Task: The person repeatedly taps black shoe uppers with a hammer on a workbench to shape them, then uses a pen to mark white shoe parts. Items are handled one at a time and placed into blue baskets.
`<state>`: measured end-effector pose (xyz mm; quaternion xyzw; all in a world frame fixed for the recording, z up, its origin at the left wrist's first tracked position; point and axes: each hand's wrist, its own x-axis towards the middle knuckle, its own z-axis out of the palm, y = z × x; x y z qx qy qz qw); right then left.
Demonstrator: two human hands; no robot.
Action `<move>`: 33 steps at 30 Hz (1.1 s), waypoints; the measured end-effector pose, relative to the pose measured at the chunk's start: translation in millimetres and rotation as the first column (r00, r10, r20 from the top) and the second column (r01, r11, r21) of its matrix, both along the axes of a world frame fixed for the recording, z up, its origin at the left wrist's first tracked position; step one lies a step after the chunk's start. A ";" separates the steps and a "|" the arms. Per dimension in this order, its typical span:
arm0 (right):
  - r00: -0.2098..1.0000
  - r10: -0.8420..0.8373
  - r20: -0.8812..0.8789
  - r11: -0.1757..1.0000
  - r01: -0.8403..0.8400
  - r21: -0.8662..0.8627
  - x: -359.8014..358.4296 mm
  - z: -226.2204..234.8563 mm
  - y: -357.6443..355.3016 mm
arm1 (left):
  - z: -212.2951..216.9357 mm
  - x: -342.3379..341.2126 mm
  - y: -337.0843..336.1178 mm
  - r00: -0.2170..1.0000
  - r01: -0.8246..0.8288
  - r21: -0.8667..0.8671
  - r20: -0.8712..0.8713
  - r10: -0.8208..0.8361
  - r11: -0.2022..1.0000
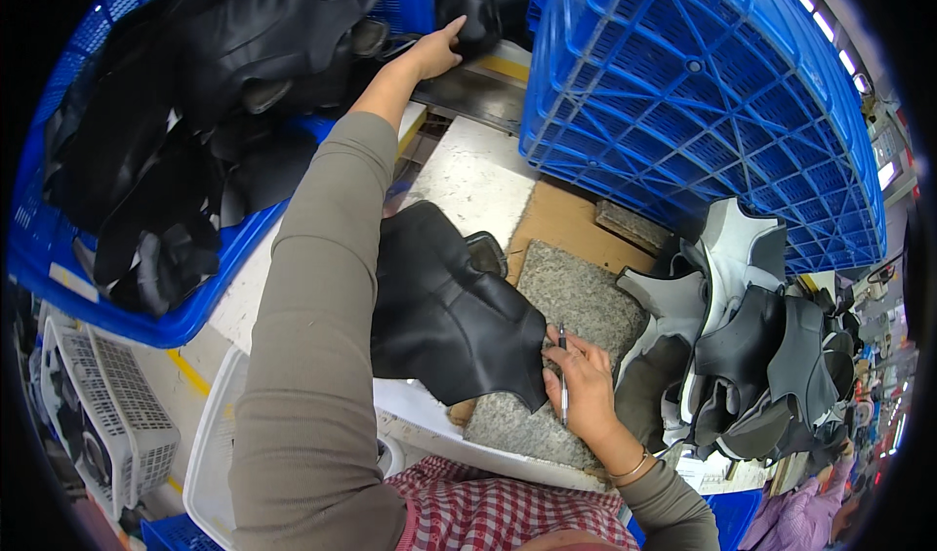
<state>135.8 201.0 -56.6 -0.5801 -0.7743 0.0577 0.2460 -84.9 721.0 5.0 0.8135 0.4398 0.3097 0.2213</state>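
Observation:
A black, moulded leather-like piece [459,302] with a small padded patch lies across the work surface in front of me. My right hand [586,385] is closed around a slim silver-and-black pen [563,375], and its fingertips meet the piece's right-hand corner. At full stretch toward the far side, my left hand [434,53] has its index finger extended and touches, or nearly touches, another black piece [478,19]. The undersides of its other fingers are partly hidden. A grey stone slab [576,287] lies partly under the near piece.
A blue crate [107,307] heaped with black pieces stands at the left. Another blue crate [703,102] is tipped on its side at the far right. Black and grey pieces [742,346] are stacked at the right. A white basket [127,414] sits low at the left.

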 end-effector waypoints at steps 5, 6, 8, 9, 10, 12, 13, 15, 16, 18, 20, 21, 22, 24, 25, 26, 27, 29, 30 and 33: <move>1.000 -0.002 -0.005 0.999 0.002 0.035 -3.8 0.8 -2.2 | 0.5 -16.1 -25.2 0.954 0.119 -0.110 -0.263 -0.145 0.987; 1.000 -0.003 -0.011 0.999 0.003 0.038 -3.6 0.5 -2.4 | -1.6 -13.4 -27.1 0.948 0.082 -0.150 -0.294 -0.123 0.985; 1.000 -0.006 -0.023 0.999 0.007 0.040 -2.4 -0.7 -2.4 | -8.8 -4.1 -29.0 0.930 0.012 -0.145 -0.362 -0.064 0.989; 1.000 -0.006 -0.030 0.999 0.007 0.041 -1.6 -1.3 -2.0 | -12.9 1.6 -28.4 0.932 -0.009 -0.078 -0.362 -0.020 0.997; 0.999 -0.003 -0.038 0.999 0.004 0.037 -1.0 -2.1 -1.7 | -17.1 5.4 -27.3 0.935 -0.025 -0.007 -0.353 0.021 1.000; 1.000 -0.020 -0.019 0.999 0.021 0.030 -0.1 -3.5 -1.3 | -24.6 9.3 -25.1 0.924 -0.073 0.081 -0.369 0.098 0.994; 1.000 -0.013 -0.020 1.000 0.014 0.028 0.0 -3.9 -1.3 | -27.2 7.9 -25.2 0.926 -0.072 0.115 -0.361 0.109 0.991; 1.000 -0.024 0.014 1.000 0.024 0.008 -0.3 -4.2 -1.7 | -31.1 -1.2 -31.5 0.940 -0.045 0.096 -0.333 0.075 0.994; 1.000 -0.017 0.014 1.000 0.017 0.016 -0.5 -4.1 -1.7 | -32.5 -9.5 -38.8 0.946 -0.044 0.103 -0.315 0.075 0.994; 1.000 -0.018 0.006 1.000 0.018 0.010 -1.1 -4.2 -1.5 | -32.7 -36.1 -62.4 0.937 -0.125 0.222 -0.294 0.188 0.967; 1.000 -0.012 0.014 1.000 0.011 0.024 -1.6 -4.5 -1.5 | -30.4 -71.2 -98.0 0.944 -0.198 0.387 -0.173 0.282 0.900; 1.000 -0.008 0.001 0.999 0.007 0.042 -1.6 -4.4 -1.8 | -27.6 -92.3 -118.3 0.944 -0.283 0.492 -0.009 0.330 0.823; 1.000 -0.007 0.012 0.999 0.006 0.048 -2.0 -4.8 -2.1 | -23.8 -115.3 -138.7 0.906 -0.410 0.495 0.125 0.404 0.766; 1.000 -0.007 0.025 0.998 0.005 0.057 -2.6 -4.9 -3.2 | -16.9 -160.6 -177.7 0.782 -0.623 0.475 0.379 0.495 0.621; 1.000 -0.004 0.022 0.998 0.002 0.066 -2.8 -4.9 -3.9 | -13.8 -179.8 -192.7 0.717 -0.681 0.541 0.355 0.600 0.493; 0.999 -0.007 0.038 0.997 0.004 0.082 -3.3 -4.9 -4.2 | -9.9 -197.0 -202.5 0.705 -0.652 0.640 0.312 0.637 0.407; 0.999 -0.008 0.048 0.996 0.004 0.084 -3.6 -4.9 -4.8 | -4.9 -211.5 -206.4 0.700 -0.640 0.657 0.286 0.655 0.398; 0.999 -0.009 0.050 0.996 0.004 0.085 -4.4 -4.1 -5.4 | 7.3 -230.5 -197.0 0.704 -0.483 0.817 0.149 0.694 0.315; 0.999 -0.004 0.052 0.996 -0.001 0.089 -4.6 -3.6 -5.4 | 15.2 -235.9 -186.2 0.687 -0.414 0.855 0.069 0.723 0.311; 0.999 0.030 0.015 0.991 -0.032 0.129 -4.0 -3.1 -4.7 | 53.0 -246.8 -145.4 0.498 -0.147 0.927 -0.233 0.835 0.346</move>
